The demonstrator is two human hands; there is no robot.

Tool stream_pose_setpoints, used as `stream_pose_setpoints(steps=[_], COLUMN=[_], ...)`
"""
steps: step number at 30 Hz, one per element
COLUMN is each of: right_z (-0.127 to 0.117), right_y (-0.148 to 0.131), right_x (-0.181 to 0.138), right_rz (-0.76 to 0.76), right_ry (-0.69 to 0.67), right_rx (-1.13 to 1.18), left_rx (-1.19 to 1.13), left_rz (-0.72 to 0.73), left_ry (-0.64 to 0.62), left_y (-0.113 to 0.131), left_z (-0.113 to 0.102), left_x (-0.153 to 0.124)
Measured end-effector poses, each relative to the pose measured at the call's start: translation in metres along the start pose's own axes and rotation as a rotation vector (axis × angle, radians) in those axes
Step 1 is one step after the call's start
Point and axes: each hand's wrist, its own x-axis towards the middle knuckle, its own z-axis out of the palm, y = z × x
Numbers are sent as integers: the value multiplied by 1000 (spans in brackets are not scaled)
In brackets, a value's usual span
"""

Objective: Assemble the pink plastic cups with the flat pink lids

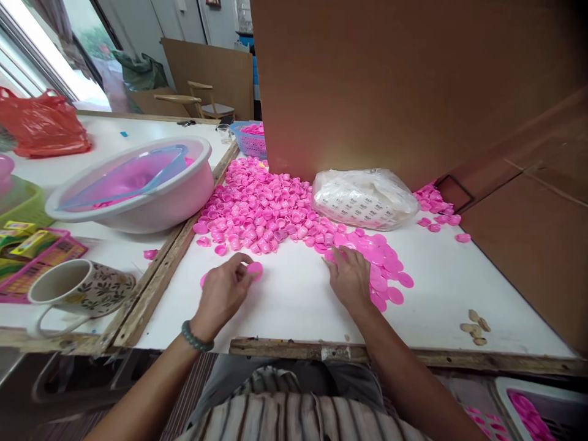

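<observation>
Between the thumb and fingers of my left hand (226, 288) is a small round pink disc (255, 271), held just above the white tabletop. Another bit of pink shows behind that wrist. My right hand (351, 277) is at the left side of a spread of flat pink discs (388, 263), its thumb and forefinger closed about one pink disc (329, 255) at the edge of the pile. Beyond both hands lies a large heap of small pink cups (261, 205). Some of the discs are hidden under my right hand.
A clear plastic bag of white printed packets (365, 197) lies against a tall cardboard sheet (390, 86). Left of a wooden strip (156, 282) are a tilted white basin (184, 190) and a patterned mug (108, 288). Small tan pieces (478, 327) lie at the right.
</observation>
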Motion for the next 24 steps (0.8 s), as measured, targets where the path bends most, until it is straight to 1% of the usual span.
stream_pose_setpoints(steps=[1,3,5,9,11,13,15,17,19,21,23,24], right_z=[3,8,12,10,7,3,-2,-5,-6,-3,6,11], right_y=[4,5,-2,-25,-33,-36,-34,-27,-18,-10,-4,-2], right_x=[0,-1,-4,-9,-9,-6,1,14,29,44,56,60], right_rz=[2,-56,-145,-286,-336,-349,-296,-192,-81,1,30,28], right_ry=[-25,-106,-176,-271,-317,-352,-338,-257,-157,-94,-85,-96], right_rx=[-28,-23,28,206,312,397,427,378,249,85,-26,-44], left_rx=[104,262,352,411,422,431,433,425,401,361,316,294], left_rz=[19,64,128,277,339,399,458,513,558,576,560,542], left_ry=[66,168,215,235,247,248,247,243,236,234,250,256], left_y=[-5,-18,-34,-57,-62,-63,-63,-65,-67,-66,-60,-54], left_z=[-10,-23,-28,-23,-19,-15,-13,-11,-10,-9,-8,-7], left_x=[-2,-6,-10,-15,-17,-18,-19,-20,-21,-22,-22,-22])
